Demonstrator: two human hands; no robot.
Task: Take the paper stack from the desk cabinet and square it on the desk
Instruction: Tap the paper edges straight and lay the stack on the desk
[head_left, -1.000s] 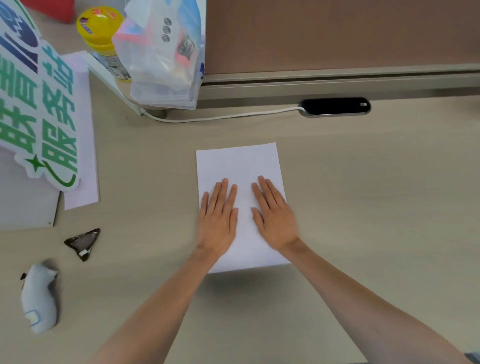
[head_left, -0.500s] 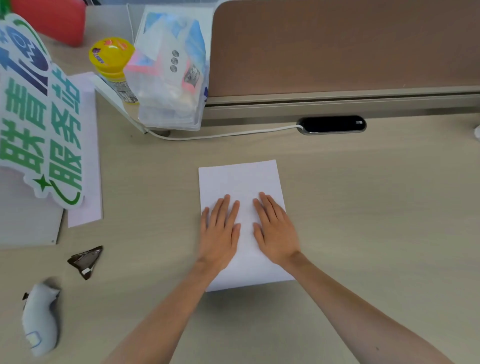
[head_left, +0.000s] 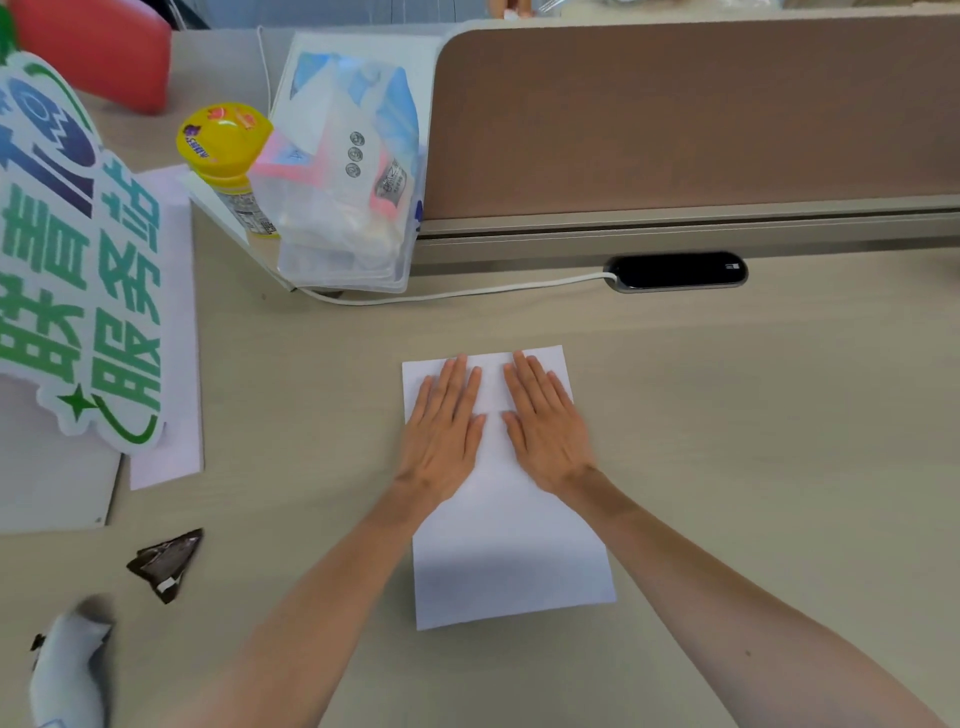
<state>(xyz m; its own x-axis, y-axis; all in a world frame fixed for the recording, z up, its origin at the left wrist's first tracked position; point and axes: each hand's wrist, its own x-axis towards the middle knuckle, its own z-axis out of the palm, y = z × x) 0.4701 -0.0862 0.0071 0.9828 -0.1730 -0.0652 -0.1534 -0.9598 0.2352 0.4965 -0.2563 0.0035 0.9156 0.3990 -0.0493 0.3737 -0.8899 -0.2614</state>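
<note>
Head view, both hands, left (head_left: 442, 434), right (head_left: 546, 426), seemingly flat on paper stack (head_left: 511, 551)

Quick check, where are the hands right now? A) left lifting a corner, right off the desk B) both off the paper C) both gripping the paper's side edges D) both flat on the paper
D: the left hand and right hand lie palm-down, fingers spread, side by side on the upper half of the paper.

Large green Chinese characters, among them "服务站", are printed on the white cut-out sign (head_left: 78, 270) at the left of the bench, beside a big blue "10". Print on the yellow-lidded jar (head_left: 223, 140) and the plastic pouch (head_left: 348, 171) is too small to be read.
</note>
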